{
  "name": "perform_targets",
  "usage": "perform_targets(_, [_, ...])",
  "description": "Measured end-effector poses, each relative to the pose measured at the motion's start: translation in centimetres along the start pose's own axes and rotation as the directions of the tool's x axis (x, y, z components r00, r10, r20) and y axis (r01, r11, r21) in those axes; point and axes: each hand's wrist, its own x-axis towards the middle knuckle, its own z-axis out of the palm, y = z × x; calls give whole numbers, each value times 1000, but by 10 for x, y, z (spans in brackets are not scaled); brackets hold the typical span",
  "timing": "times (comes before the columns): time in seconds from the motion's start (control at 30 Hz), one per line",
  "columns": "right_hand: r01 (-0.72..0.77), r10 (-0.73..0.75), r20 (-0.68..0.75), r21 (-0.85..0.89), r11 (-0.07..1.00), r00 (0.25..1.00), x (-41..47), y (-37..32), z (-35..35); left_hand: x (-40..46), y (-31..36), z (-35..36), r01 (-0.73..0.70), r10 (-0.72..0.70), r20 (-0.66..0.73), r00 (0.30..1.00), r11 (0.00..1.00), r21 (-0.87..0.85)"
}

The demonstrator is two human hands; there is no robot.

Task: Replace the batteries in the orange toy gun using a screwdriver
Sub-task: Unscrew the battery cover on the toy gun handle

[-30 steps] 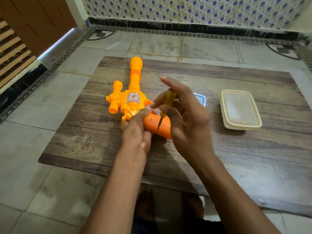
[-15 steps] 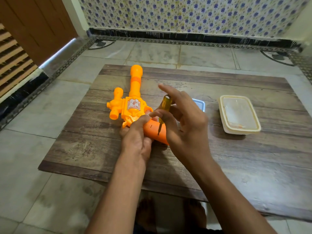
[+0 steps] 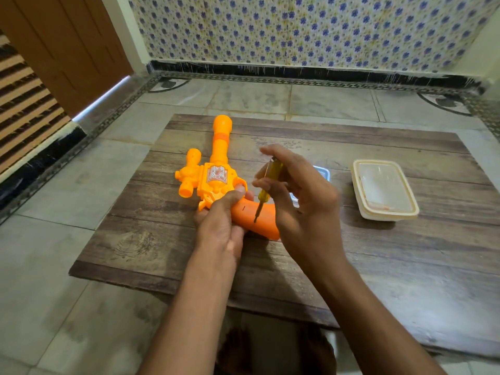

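Observation:
An orange toy gun lies flat on the low wooden table, barrel pointing away from me, darker orange handle toward me. My left hand grips the gun where body meets handle, thumb on the body. My right hand pinches a yellow-handled screwdriver held nearly upright. Its tip touches the handle's side face near a small slot. Most of the handle's near end is hidden by my hands.
A cream plastic container sits on the table to the right. A small blue-rimmed tray shows behind my right hand, mostly hidden. Tiled floor surrounds the table; a patterned wall lies beyond and a brown door at far left.
My view has tilted slightly, shifting the scene down in the frame. My right hand's fingers have shifted around the screwdriver handle while the tip stays on the gun's handle. The left hand keeps its grip.

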Motion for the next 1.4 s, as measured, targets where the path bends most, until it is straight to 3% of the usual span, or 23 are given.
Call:
perform_targets(0.13, [-66,67,-2,46,997,998,0,1,-3,0,4,2,5,-4,-28,1000,999,39])
perform_targets(0.37, [28,-31,-44,-83,996,999,2,2,-3,0,4,-3,-13,13,-18,1000,999,33])
perform_targets(0.6, [-17,14,48,68,998,999,0,0,-4,5,3,-5,0,0,-13,1000,1000,30])
perform_targets(0.8, [26,-27,-15,-35,999,1000,2,1,-2,6,1,-8,-9,10,-19,1000,1000,26])
perform_targets(0.97, [-24,22,37,54,998,999,0,2,-3,8,4,-5,8,-8,-20,1000,1000,30])
perform_targets(1.17, [5,-5,-18,-26,1000,1000,2,3,-5,8,3,-8,0,0,-11,1000,1000,21])
perform_targets(1.4, [-9,9,33,9,1000,999,0,3,-5,12,2,-8,22,-21,-22,1000,999,31])
